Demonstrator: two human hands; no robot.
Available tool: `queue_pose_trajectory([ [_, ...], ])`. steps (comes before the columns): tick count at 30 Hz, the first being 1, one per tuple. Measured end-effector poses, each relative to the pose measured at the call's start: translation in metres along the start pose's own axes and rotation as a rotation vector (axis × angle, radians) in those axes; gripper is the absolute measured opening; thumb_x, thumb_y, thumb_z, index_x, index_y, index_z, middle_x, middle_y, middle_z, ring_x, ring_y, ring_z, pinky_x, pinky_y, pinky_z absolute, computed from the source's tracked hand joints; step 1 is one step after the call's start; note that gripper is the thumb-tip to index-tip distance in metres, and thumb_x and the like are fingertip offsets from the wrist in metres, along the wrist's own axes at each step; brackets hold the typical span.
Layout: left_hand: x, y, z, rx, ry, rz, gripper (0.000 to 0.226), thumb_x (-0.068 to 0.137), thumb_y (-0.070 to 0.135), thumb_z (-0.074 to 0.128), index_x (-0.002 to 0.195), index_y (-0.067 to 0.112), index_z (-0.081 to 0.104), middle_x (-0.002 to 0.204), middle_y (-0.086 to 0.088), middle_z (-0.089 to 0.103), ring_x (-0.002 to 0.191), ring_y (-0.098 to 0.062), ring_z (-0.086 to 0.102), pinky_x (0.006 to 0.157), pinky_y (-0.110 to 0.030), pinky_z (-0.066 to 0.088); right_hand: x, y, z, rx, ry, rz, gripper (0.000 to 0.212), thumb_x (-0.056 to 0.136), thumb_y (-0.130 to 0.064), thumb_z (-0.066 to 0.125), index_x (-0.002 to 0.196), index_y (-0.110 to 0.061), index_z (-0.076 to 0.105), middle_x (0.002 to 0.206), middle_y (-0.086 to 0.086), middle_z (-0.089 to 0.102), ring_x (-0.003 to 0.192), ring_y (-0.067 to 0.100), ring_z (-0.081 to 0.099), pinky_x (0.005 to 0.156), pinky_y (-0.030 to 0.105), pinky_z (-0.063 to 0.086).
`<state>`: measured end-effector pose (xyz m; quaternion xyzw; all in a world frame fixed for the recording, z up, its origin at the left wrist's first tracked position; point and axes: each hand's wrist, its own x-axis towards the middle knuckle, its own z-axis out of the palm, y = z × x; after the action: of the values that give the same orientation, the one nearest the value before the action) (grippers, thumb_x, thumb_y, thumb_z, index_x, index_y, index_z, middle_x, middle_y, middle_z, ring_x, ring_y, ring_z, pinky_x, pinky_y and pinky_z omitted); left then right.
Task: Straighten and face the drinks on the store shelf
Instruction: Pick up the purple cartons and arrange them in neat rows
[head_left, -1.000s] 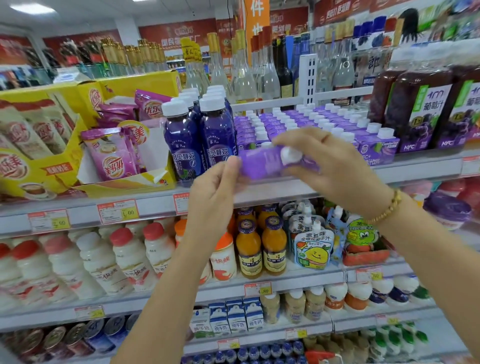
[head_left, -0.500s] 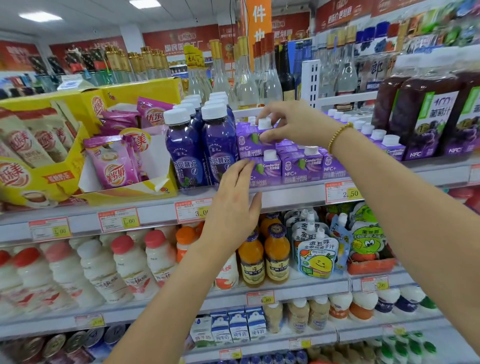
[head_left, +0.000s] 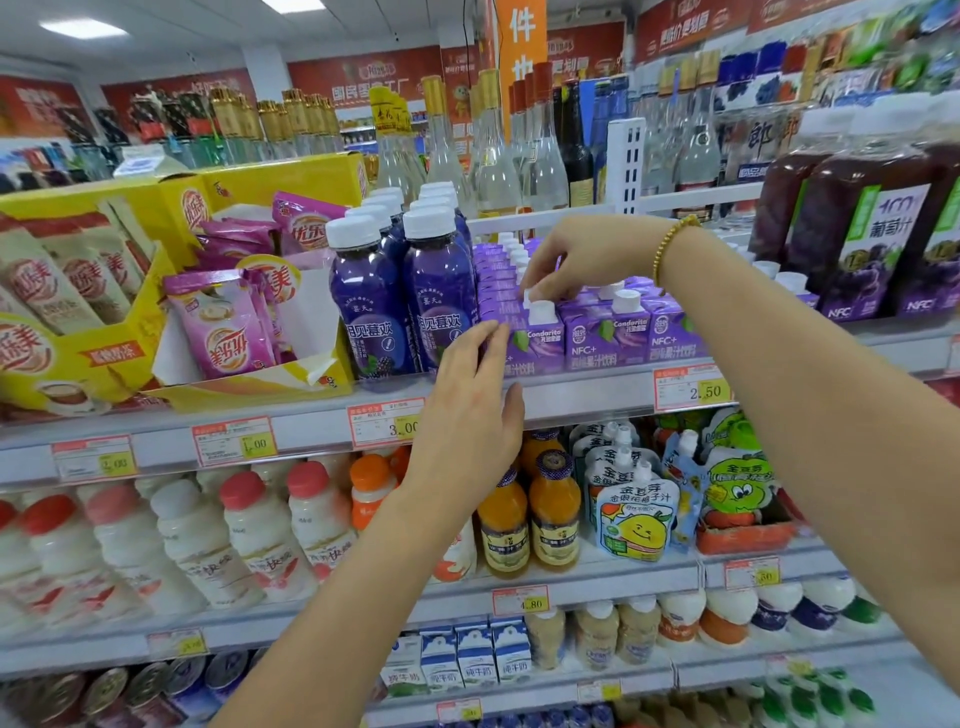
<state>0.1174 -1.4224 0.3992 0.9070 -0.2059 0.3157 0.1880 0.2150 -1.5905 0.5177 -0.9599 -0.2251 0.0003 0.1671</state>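
Observation:
Small purple juice cartons (head_left: 613, 332) with white caps stand in rows on the upper shelf (head_left: 571, 397), their labels facing out. My right hand (head_left: 582, 260) reaches in from the right, and its fingertips pinch the white cap of a carton just behind the front-left carton (head_left: 543, 345). My left hand (head_left: 467, 410) is raised in front of the shelf edge with its fingers spread. Its fingertips touch the left side of the front-left carton. Two rows of tall purple bottles (head_left: 369, 312) stand immediately left of the cartons.
A yellow display box (head_left: 130, 332) of milk-tea sachets sits left of the bottles. Large dark grape juice bottles (head_left: 857, 234) stand at the right, with glass liquor bottles (head_left: 498, 156) behind. The shelf below holds white milk bottles (head_left: 249, 530), orange juice bottles (head_left: 553, 509) and pouches (head_left: 636, 514).
My right hand carried a purple carton from mid-air to the shelf and lowered it into the left row. My left hand let go of it and moved to the front carton's side.

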Motion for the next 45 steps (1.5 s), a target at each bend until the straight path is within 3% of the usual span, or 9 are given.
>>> queue_pose_trajectory([
  [4, 0.003, 0.005, -0.002, 0.042, -0.001, -0.02, 0.056, 0.094, 0.021, 0.054, 0.144, 0.005, 0.035, 0.142, -0.007, 0.039, 0.133, -0.018, 0.034, 0.103, -0.017, 0.021, 0.009, 0.009, 0.002, 0.088, 0.176, 0.036, 0.018, 0.089, -0.028, 0.064, 0.099, -0.013, 0.066, 0.085, 0.0, 0.066, 0.061, 0.006, 0.062, 0.067, 0.023, 0.054],
  [13, 0.008, 0.012, -0.009, 0.029, -0.009, -0.053, 0.054, 0.097, 0.027, 0.047, 0.145, 0.008, 0.034, 0.144, -0.005, 0.038, 0.134, -0.015, 0.031, 0.11, -0.023, 0.025, 0.014, 0.009, 0.011, -0.004, 0.153, -0.004, 0.025, 0.089, -0.026, 0.063, 0.104, -0.007, 0.069, 0.087, 0.003, 0.066, 0.06, 0.006, 0.054, 0.064, 0.017, 0.046],
  [19, 0.009, 0.015, -0.011, 0.02, -0.014, -0.081, 0.051, 0.097, 0.026, 0.047, 0.144, 0.008, 0.036, 0.144, -0.004, 0.039, 0.133, -0.014, 0.032, 0.108, -0.021, 0.026, -0.009, 0.008, 0.009, 0.043, 0.465, -0.117, 0.021, 0.09, -0.026, 0.061, 0.101, -0.01, 0.068, 0.096, 0.003, 0.06, 0.081, 0.013, 0.053, 0.073, 0.025, 0.041],
  [25, 0.006, 0.026, -0.025, -0.199, 0.085, -0.201, 0.045, 0.097, 0.034, 0.048, 0.138, 0.016, 0.047, 0.135, 0.002, 0.051, 0.123, -0.011, 0.047, 0.104, -0.026, 0.035, -0.067, 0.003, -0.004, 0.08, 0.624, -0.255, 0.014, 0.09, -0.02, 0.062, 0.1, -0.01, 0.066, 0.096, -0.001, 0.052, 0.082, 0.013, 0.054, 0.069, 0.009, 0.041],
  [29, -0.006, 0.048, -0.04, -0.881, -0.004, -0.551, 0.061, 0.079, 0.06, 0.052, 0.127, 0.022, 0.055, 0.114, 0.006, 0.066, 0.095, -0.005, 0.066, 0.078, -0.022, 0.054, -0.123, 0.002, 0.017, 0.007, 0.603, -0.362, 0.017, 0.09, -0.018, 0.061, 0.104, -0.01, 0.064, 0.1, -0.001, 0.051, 0.085, 0.013, 0.054, 0.08, 0.024, 0.046],
  [31, -0.013, 0.061, -0.037, -1.061, -0.084, -0.626, 0.059, 0.072, 0.053, 0.059, 0.118, 0.015, 0.059, 0.097, -0.003, 0.073, 0.081, -0.012, 0.071, 0.066, -0.02, 0.056, -0.147, 0.002, 0.033, -0.007, 0.575, -0.405, 0.021, 0.09, -0.02, 0.058, 0.108, -0.011, 0.063, 0.103, -0.004, 0.049, 0.086, 0.013, 0.055, 0.082, 0.03, 0.045],
  [37, -0.045, 0.09, -0.007, -1.168, -0.126, -0.633, 0.025, 0.08, 0.025, 0.067, 0.103, 0.016, 0.068, 0.084, -0.005, 0.074, 0.079, -0.023, 0.07, 0.069, -0.024, 0.057, -0.19, 0.027, 0.064, 0.046, 0.434, -0.381, 0.029, 0.085, -0.019, 0.067, 0.113, -0.021, 0.061, 0.125, -0.007, 0.052, 0.105, 0.003, 0.051, 0.088, 0.034, 0.047],
  [40, -0.058, 0.1, 0.001, -1.174, -0.225, -0.621, 0.023, 0.084, 0.025, 0.064, 0.105, 0.017, 0.069, 0.092, -0.013, 0.073, 0.075, -0.02, 0.069, 0.066, -0.022, 0.056, -0.202, 0.038, 0.074, 0.137, 0.381, -0.355, 0.031, 0.083, -0.02, 0.07, 0.113, -0.023, 0.06, 0.11, -0.009, 0.062, 0.1, 0.004, 0.056, 0.086, 0.033, 0.049],
  [45, -0.073, 0.104, 0.005, -1.232, -0.3, -0.532, 0.033, 0.077, 0.04, 0.072, 0.103, 0.02, 0.073, 0.074, -0.003, 0.065, 0.055, -0.009, 0.057, 0.055, -0.019, 0.051, -0.222, 0.052, 0.079, 0.679, 0.214, -0.113, 0.031, 0.076, -0.017, 0.073, 0.105, -0.015, 0.063, 0.1, 0.0, 0.068, 0.094, 0.01, 0.065, 0.078, 0.029, 0.055],
])
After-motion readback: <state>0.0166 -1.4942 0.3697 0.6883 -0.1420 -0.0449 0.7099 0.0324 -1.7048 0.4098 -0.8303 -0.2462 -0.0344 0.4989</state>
